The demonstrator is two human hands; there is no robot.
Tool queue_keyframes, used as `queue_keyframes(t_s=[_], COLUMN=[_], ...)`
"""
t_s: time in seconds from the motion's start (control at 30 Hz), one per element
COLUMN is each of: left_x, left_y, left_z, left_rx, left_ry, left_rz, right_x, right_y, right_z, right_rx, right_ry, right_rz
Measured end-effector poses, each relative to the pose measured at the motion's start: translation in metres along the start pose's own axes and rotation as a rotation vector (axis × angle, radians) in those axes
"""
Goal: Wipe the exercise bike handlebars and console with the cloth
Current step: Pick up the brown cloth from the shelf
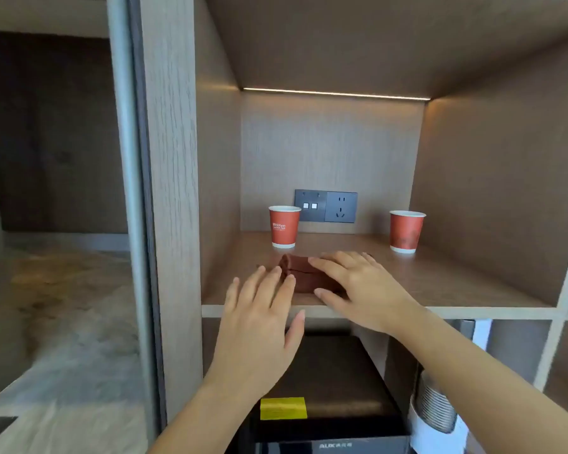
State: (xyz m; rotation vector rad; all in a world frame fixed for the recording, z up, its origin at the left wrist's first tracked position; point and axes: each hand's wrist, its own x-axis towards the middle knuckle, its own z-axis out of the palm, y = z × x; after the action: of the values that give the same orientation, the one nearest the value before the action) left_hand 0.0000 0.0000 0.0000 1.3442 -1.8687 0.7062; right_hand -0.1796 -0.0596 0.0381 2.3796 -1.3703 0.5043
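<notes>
resting right hand (361, 286) on folded brown cloth (304, 281), left hand (259, 319) alongside.

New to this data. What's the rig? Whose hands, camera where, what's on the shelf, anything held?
No robot: these are a person's two bare hands. The one picture comes from a wide-angle camera worn on the head, looking forward and down. They face a wooden shelf. On it lies a folded brown cloth. Behind it stand a left paper cup and a right paper cup, both red. A socket panel is on the back wall. The right hand rests on the cloth, fingers spread. The left hand touches its left end with straight fingers. Nothing is gripped. No exercise bike is in view.
</notes>
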Motion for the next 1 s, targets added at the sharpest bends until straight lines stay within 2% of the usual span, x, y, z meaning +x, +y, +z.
queue_keyframes(t_s=[0.2, 0.37, 0.53, 0.7, 0.87, 1.0], left_x=[0.013, 0.01, 0.008, 0.005, 0.001, -0.003], left_y=[-0.007, -0.01, -0.009, -0.011, -0.016, -0.018], left_z=[0.018, 0.029, 0.032, 0.029, 0.027, 0.027], left_rx=[0.028, 0.055, 0.035, -0.013, -0.036, -0.035], left_ry=[0.017, 0.003, 0.001, -0.033, -0.049, -0.054], left_rz=[-0.008, -0.045, -0.091, -0.133, -0.143, -0.14], right_x=[0.029, 0.036, 0.037, 0.04, 0.042, 0.044], right_y=[0.019, 0.023, 0.01, -0.016, -0.005, -0.004], right_z=[0.002, 0.01, 0.005, 0.005, 0.002, 0.006], right_rx=[0.108, 0.187, 0.116, -0.109, 0.2, 0.223], right_ry=[-0.151, -0.225, -0.215, -0.175, -0.342, -0.36], right_rz=[-0.153, -0.136, -0.063, 0.058, 0.063, 0.017])
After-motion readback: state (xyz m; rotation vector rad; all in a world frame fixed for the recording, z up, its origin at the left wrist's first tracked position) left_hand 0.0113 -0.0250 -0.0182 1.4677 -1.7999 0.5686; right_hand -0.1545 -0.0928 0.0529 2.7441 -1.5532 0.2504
